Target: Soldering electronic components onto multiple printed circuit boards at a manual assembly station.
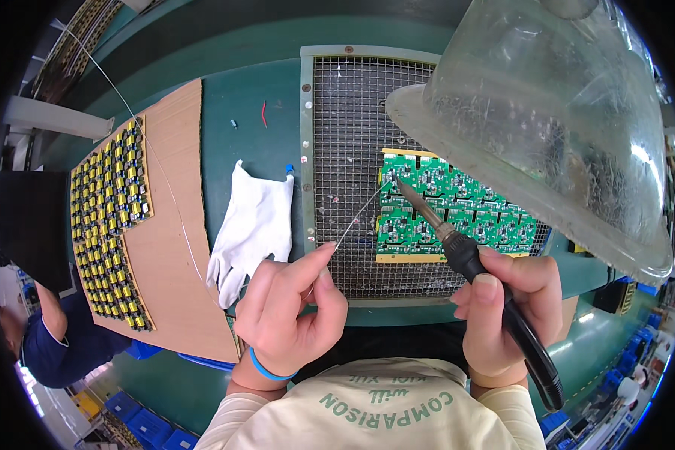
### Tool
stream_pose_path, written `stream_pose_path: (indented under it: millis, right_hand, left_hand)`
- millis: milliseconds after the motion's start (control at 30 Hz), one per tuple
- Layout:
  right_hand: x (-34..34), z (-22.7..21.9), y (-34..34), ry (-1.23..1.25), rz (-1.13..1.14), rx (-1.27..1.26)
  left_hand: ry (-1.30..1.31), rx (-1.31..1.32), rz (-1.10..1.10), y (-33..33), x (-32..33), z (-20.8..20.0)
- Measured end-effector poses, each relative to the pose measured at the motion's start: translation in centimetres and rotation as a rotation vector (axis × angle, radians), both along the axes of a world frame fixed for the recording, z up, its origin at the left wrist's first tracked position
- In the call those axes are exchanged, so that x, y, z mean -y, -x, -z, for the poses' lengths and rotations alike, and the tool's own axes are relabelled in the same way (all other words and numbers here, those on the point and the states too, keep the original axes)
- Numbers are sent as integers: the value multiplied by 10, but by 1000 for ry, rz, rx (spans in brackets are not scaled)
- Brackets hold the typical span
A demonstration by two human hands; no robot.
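My left hand (289, 315) pinches a thin solder wire (358, 216) between thumb and forefinger. The wire's end reaches the upper left part of a green circuit board panel (461, 196). My right hand (514, 307) grips a soldering iron (465, 255) by its black handle, its tip pointing at the same spot beside the wire end. Whether the tip touches the board I cannot tell. Small components cover the panel, which lies on a metal mesh (345, 112) in a pale frame. A blue wristband (270, 365) circles my left wrist.
A clear, scuffed plastic hood (532, 120) overhangs the panel's right side. Left of the mesh lies a white glove (255, 214). Farther left, boards with yellow components (109, 187) rest on cardboard (176, 262). The wire strand (176, 199) crosses it. Another person's arm (51, 311) shows at far left.
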State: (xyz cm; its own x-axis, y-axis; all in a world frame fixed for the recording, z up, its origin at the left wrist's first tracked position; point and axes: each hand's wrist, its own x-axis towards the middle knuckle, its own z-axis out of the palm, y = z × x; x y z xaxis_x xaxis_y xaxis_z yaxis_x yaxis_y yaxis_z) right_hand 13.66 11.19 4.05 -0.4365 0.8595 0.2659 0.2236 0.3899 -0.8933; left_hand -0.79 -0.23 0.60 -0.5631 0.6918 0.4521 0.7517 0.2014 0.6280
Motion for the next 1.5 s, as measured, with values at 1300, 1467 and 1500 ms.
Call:
stream_pose_path:
  millis: [1300,1467,1500]
  right_hand:
    - [2,-11,9,-505,-220,159]
    - [3,-16,-3,-355,-222,219]
    - [6,-11,-7,-251,-162,180]
  left_hand:
    - [-80,-71,-50,-2,8,7]
    - [-70,-93,-9,-2,10,5]
    - [-68,-95,3,-2,10,5]
